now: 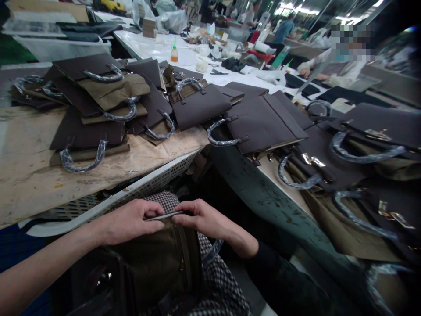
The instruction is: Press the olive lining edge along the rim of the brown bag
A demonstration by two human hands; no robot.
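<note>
On my lap lies a dark brown handbag, its olive lining and a zipped pocket showing. My left hand pinches the lining's upper edge between thumb and fingers. Opposite it, my right hand grips the same edge, thumb below and fingers on top. Between the two hands runs a thin, pale-edged strip along that edge; its kind is not clear. A metal clasp glints on the bag's left part, and a plastic-wrapped handle shows beneath my right wrist.
Brown handbags with plastic-wrapped handles are piled on the worn wooden table and on the right-hand table. A white plastic basket sits under the table edge. Farther back stands a small bottle of orange liquid. A co-worker sits at the right.
</note>
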